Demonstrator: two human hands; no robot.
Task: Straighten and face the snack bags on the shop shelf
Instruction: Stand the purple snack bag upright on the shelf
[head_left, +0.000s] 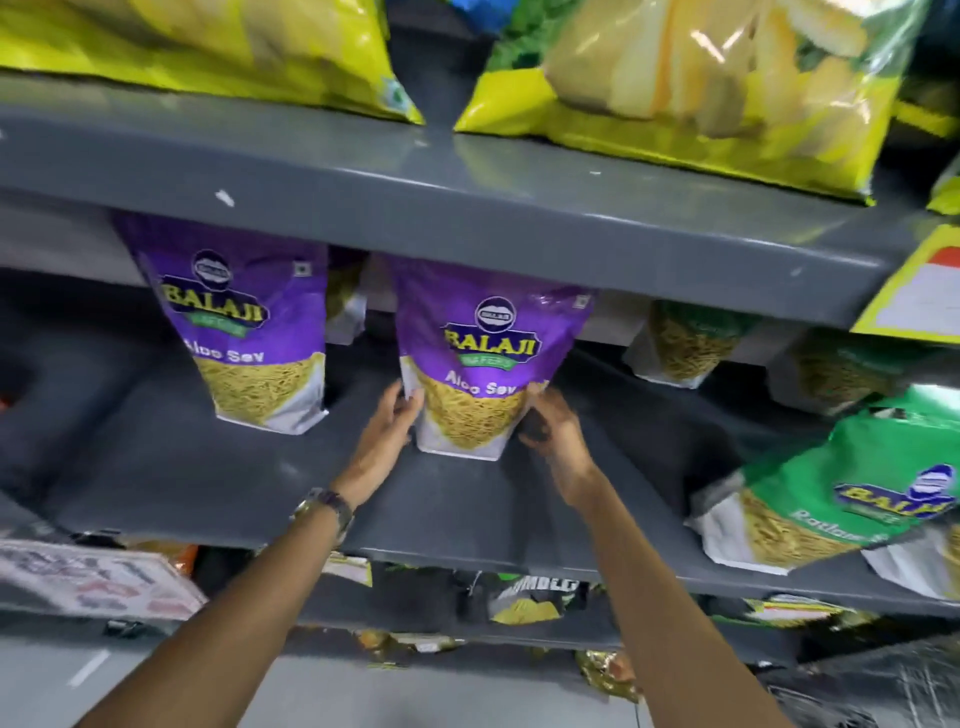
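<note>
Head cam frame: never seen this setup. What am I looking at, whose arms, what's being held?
There is no robot here. One wide-angle camera sits on a person's head and looks forward and down, so the two bare arms coming up from the bottom edge are the wearer's own.

The left hand, with a watch on its wrist, and the right hand press on either side of a purple Aloo Sev bag standing upright, label forward, on the grey middle shelf.

A second purple Aloo Sev bag stands to its left. A green Ratlami bag leans at the right edge. Big yellow snack bags lie on the shelf above, and more packets show blurred on the shelf below.
</note>
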